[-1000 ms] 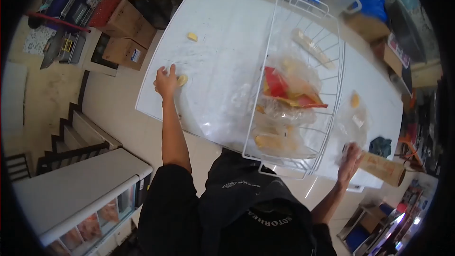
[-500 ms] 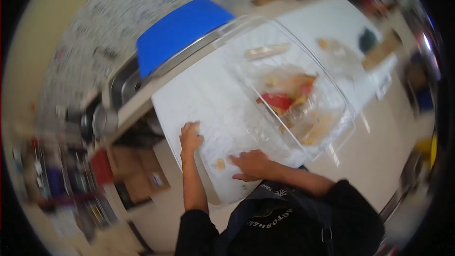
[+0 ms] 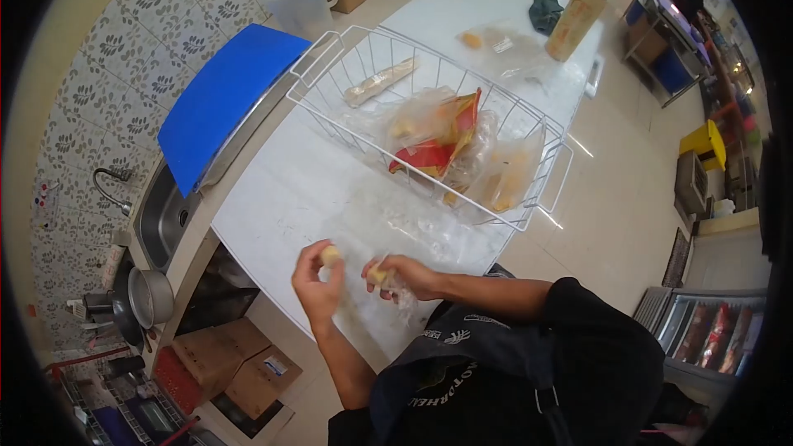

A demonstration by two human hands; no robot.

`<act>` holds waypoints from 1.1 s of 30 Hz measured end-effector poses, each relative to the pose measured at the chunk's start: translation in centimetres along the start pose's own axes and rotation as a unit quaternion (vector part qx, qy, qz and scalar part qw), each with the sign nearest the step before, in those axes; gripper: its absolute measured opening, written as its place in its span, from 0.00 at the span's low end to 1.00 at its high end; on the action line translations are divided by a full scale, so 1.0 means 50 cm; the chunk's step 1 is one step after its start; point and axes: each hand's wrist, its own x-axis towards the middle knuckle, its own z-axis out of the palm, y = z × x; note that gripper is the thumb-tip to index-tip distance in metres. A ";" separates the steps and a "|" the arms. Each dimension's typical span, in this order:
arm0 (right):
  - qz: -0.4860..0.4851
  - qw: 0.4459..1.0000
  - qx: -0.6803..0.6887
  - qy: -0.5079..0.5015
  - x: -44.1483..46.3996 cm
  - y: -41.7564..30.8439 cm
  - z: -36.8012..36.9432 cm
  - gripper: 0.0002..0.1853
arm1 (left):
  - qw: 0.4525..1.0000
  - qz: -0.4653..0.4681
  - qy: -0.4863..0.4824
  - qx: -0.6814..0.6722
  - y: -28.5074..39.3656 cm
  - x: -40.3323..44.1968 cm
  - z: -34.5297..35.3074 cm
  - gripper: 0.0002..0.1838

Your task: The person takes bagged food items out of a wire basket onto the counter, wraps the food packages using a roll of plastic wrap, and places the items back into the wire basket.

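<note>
Between its thumb and fingers, my left hand point(image 3: 318, 285) grips a small pale yellow piece point(image 3: 330, 255) above the white table point(image 3: 273, 190). Close by on the right, my right hand point(image 3: 405, 276) is closed on another yellow piece point(image 3: 378, 274), with clear plastic film point(image 3: 403, 301) hanging below the fingers. Beyond the hands a white wire basket point(image 3: 376, 149) holds a red and yellow packet point(image 3: 425, 155), clear plastic bags point(image 3: 512, 169) and a long wrapped item point(image 3: 382, 81).
A film roll point(image 3: 576, 20) stands on the far table part beside a dark green cloth point(image 3: 544, 13) and a clear bag point(image 3: 505, 43). A clear jug point(image 3: 299, 2) and a blue board point(image 3: 231, 103) lie at the back left, near a sink point(image 3: 169, 219).
My right hand has come over from the film roll to beside my left hand. Both yellow pieces have been picked up off the table. The view has turned.
</note>
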 end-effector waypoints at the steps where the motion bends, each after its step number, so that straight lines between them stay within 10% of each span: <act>1: -0.022 1.000 0.018 0.009 -0.030 -0.035 0.017 0.24 | 0.997 0.052 -0.044 0.026 0.067 -0.002 0.038 0.21; 9: -0.138 0.983 0.098 0.065 -0.191 -0.207 0.014 0.21 | 0.903 0.321 -0.211 0.190 0.238 0.094 0.232 0.37; 15: -0.191 0.958 -0.034 0.210 -0.229 -0.403 -0.066 0.17 | 0.969 0.156 -0.169 0.094 0.228 0.250 0.341 0.30; 21: -0.067 0.958 -0.077 0.266 -0.138 -0.568 -0.135 0.17 | 0.810 -0.017 -0.195 0.553 0.171 0.382 0.471 0.21; 24: -0.007 0.967 -0.131 0.218 -0.102 -0.568 -0.194 0.20 | 0.821 -0.097 -0.188 0.531 0.138 0.406 0.462 0.16; 30: 0.003 0.960 -0.232 0.155 -0.191 -0.641 -0.195 0.20 | 0.861 -0.114 -0.161 0.468 0.186 0.416 0.454 0.17; 33: -0.008 0.907 -0.393 0.153 -0.272 -0.685 -0.195 0.19 | 0.935 0.031 -0.119 0.332 0.103 0.468 0.424 0.19</act>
